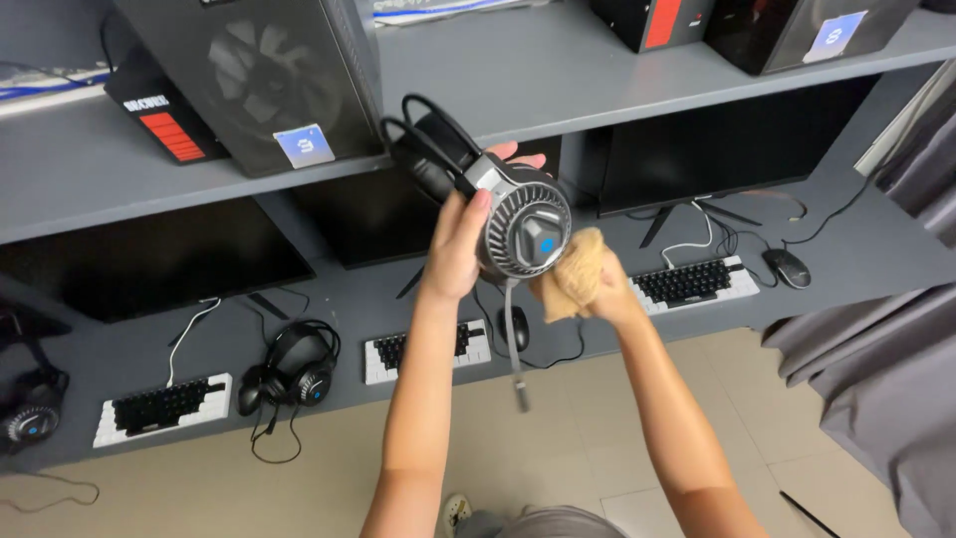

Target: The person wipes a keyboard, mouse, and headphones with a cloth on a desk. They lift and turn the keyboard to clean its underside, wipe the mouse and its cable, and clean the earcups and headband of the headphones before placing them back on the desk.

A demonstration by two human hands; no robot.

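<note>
Item: headset [503,204], over-ear type. Black padded cushions and headband, grey ribbed round earcup with an angular centre plate and a small blue light. Thin microphone boom [514,349] hangs from the cup. Long axis runs from the headband, up and left, to the boom tip, down and slightly right; the ribbed cup face points toward the camera. Held in the air above the bench [597,319], in front of the dark monitors.

Left hand [460,244]: fingers curled round the left edge of the earcup, thumb on its rim, holding the headset.

Right hand [597,284]: closed on a crumpled tan cloth [573,269], soft and fuzzy, pressed to the lower right of the earcup.

Below the headset, on the bench: white-and-black keyboard [423,351], black mouse [518,329]. Left of it: second black headset [297,364] lying flat.
</note>
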